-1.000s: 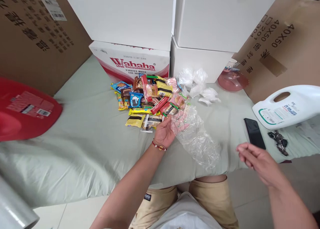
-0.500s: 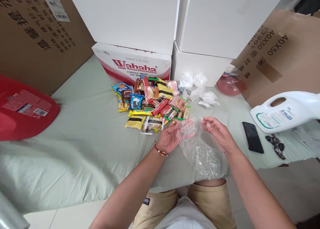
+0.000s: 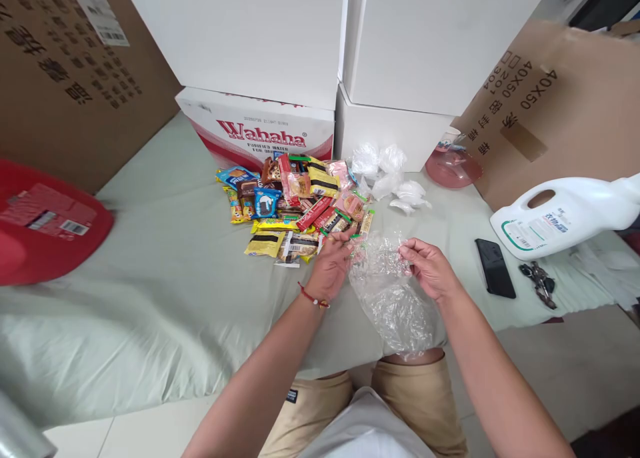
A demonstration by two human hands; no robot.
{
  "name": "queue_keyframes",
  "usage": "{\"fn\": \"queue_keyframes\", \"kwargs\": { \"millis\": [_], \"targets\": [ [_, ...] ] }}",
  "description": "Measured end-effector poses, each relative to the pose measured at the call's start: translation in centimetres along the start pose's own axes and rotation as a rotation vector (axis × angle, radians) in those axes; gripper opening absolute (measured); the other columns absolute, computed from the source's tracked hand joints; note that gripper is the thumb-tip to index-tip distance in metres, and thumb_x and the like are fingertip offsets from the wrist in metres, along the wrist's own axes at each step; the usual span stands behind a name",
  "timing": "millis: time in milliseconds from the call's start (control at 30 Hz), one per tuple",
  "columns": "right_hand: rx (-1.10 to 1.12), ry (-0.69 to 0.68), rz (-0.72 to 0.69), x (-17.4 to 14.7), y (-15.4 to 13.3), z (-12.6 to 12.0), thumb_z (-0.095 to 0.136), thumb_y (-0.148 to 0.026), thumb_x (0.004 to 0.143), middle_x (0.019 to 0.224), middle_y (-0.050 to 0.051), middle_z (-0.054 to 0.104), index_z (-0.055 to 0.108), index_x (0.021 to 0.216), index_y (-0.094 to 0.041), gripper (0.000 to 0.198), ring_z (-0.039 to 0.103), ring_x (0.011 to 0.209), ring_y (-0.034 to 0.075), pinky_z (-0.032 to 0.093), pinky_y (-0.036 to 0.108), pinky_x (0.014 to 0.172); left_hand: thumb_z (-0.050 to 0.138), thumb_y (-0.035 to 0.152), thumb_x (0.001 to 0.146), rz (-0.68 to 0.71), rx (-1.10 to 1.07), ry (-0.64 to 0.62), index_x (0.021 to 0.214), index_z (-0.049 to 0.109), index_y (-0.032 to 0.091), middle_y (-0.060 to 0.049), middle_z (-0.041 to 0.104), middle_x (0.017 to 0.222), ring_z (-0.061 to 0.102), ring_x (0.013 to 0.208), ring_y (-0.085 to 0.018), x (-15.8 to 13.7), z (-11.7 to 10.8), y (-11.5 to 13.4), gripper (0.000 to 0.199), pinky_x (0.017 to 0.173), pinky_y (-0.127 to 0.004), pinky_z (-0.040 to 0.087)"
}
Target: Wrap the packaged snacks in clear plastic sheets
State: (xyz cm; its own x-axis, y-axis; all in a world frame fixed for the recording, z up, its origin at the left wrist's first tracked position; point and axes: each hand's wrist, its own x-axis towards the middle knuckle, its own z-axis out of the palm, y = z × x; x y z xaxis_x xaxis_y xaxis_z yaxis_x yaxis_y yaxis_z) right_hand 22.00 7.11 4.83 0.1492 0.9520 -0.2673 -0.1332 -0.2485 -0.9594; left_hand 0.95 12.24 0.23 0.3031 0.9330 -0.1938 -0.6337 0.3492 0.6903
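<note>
Clear plastic bag [image 3: 395, 305], in the head view, is drooping on the near side of the snack packets [image 3: 313, 198]; left hand [image 3: 330, 268] and right hand [image 3: 431, 268], apart, are pinching opposite sides of its top, seemingly to spread the film.

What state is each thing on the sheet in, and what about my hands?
Clear bag: crumpled, between the hands
Left hand: gripping the bag's edge
Right hand: pinching the bag
Snacks: wrapped, heaped
White plastic: crumpled
Phone: flat, upper face dark
Keys: bunched together
Sheet: wrinkled
</note>
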Motion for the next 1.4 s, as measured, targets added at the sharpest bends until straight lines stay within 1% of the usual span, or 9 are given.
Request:
{"fn": "queue_keyframes", "kwargs": {
  "millis": [100,167,333,533,667,833,967,1167,1400],
  "targets": [
    [-0.137,0.162,-0.176,-1.4,-0.6,0.7,0.084,-0.054,0.073,0.073,-0.001,0.061,0.068,0.083,-0.021,0.037,0.046,0.057,0.012,0.035,0.024,0.045,0.081,0.020,0.071,0.338,0.284,0.307,0.094,0.057,0.023,-0.002,0.061,0.111,0.058,0.102,-0.015,-1.3,1.5,0.7,0.033,0.079,-0.024,0.049],
    [-0.322,0.276,-0.324,-2.5,-0.9,1.3,0.076,-0.053,0.083,0.077,0.000,0.064,0.069,0.088,-0.023,0.031,0.047,0.057,0.013,0.039,0.026,0.049,0.079,0.023,0.076,0.476,0.392,0.345,0.091,0.058,0.022,0.001,0.058,0.094,0.054,0.085,-0.012,-2.7,2.8,1.4,0.026,0.073,-0.021,0.045],
    [-0.867,0.304,-0.680,-4.6,-0.3,3.5,0.058,-0.041,0.099,0.087,0.005,0.069,0.070,0.093,-0.026,0.021,0.063,0.076,0.019,0.048,0.031,0.071,0.078,0.035,0.082,0.277,0.438,0.065,0.081,0.060,0.020,0.001,0.057,0.079,0.051,0.074,-0.013,-5.3,6.0,0.9,0.024,0.072,-0.025,0.042],
    [-1.158,0.279,-0.775,-5.0,2.1,5.2,0.044,-0.032,0.104,0.079,0.006,0.064,0.065,0.085,-0.023,0.029,0.056,0.067,0.016,0.037,0.027,0.059,0.081,0.037,0.080,0.225,0.445,0.193,0.082,0.059,0.019,0.001,0.058,0.081,0.050,0.076,-0.013,-4.8,6.9,-1.9,0.028,0.074,-0.026,0.040],
    [-1.011,0.168,-0.694,-5.1,2.4,5.3,0.050,-0.032,0.102,0.081,0.004,0.065,0.067,0.087,-0.023,0.025,0.057,0.067,0.015,0.040,0.027,0.062,0.077,0.039,0.081,0.157,0.324,0.177,0.072,0.056,0.018,0.003,0.052,0.070,0.046,0.068,-0.011,-4.4,6.4,-2.0,0.031,0.067,-0.025,0.038],
    [-0.504,0.062,-0.426,-4.8,2.1,5.0,0.063,-0.044,0.096,0.080,0.002,0.067,0.074,0.094,-0.024,0.022,0.055,0.065,0.015,0.044,0.028,0.061,0.081,0.044,0.076,0.129,0.140,0.240,0.072,0.054,0.019,0.006,0.047,0.066,0.041,0.060,-0.008,-4.7,5.2,-1.7,0.037,0.059,-0.022,0.036],
    [-0.253,0.138,-0.279,-4.4,2.2,4.7,0.070,-0.051,0.088,0.078,0.001,0.067,0.074,0.090,-0.022,0.029,0.055,0.068,0.015,0.045,0.028,0.065,0.083,0.046,0.074,0.089,0.040,0.310,0.077,0.053,0.020,0.005,0.055,0.074,0.052,0.069,-0.009,-5.2,4.2,-1.6,0.040,0.063,-0.020,0.044],
    [-0.271,0.356,-0.349,-4.3,2.6,4.7,0.060,-0.058,0.093,0.090,0.002,0.065,0.063,0.094,-0.025,0.033,0.058,0.078,0.017,0.048,0.029,0.073,0.077,0.052,0.078,0.126,-0.019,0.432,0.087,0.046,0.024,0.004,0.062,0.082,0.064,0.077,-0.011,-5.2,3.0,-1.7,0.043,0.070,-0.025,0.054],
    [-0.204,0.451,-0.312,-4.9,3.2,4.9,0.057,-0.061,0.094,0.073,-0.003,0.055,0.050,0.094,-0.027,0.035,0.045,0.050,0.011,0.036,0.025,0.043,0.066,0.050,0.089,0.260,0.157,0.523,0.085,0.038,0.026,0.012,0.036,0.059,0.033,0.041,-0.006,-5.3,0.3,-0.9,0.037,0.040,-0.017,0.028]
  ]
}}
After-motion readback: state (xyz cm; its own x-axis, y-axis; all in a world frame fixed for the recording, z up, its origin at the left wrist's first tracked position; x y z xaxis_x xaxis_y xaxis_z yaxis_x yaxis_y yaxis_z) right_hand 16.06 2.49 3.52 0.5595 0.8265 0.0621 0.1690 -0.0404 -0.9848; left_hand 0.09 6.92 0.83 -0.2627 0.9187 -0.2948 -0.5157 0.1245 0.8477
